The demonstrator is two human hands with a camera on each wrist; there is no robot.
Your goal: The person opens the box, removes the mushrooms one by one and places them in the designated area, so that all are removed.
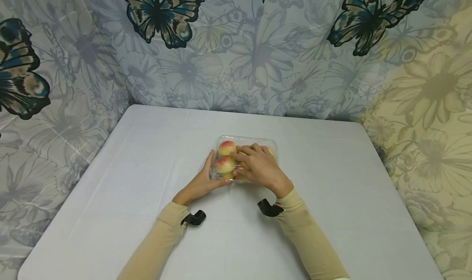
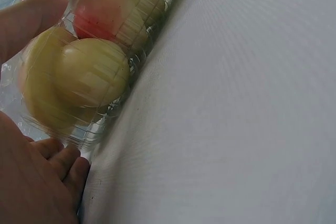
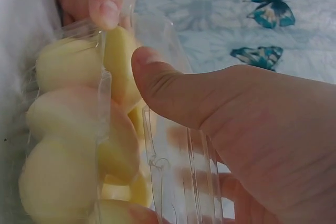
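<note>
A clear plastic clamshell box (image 1: 250,139) full of peaches (image 1: 225,164) lies on the white table. The peaches are yellow with red blush. My left hand (image 1: 199,184) grips the box's left end, thumb over the front rim and fingers along the side. In the left wrist view, the pale fruit (image 2: 92,72) shows through the ribbed wall. My right hand (image 1: 261,165) is over the right half of the box and hides the fruit there. The right wrist view shows it holding the clear lid (image 3: 176,182) between thumb and fingers, with a gap between lid edge and base rim.
A white cloth covers the table (image 1: 147,149) around the box. Patterned fabric with butterflies (image 1: 158,16) and flowers hangs behind and at both sides. Black wrist cameras (image 1: 194,217) sit on both sleeves, close above the tabletop.
</note>
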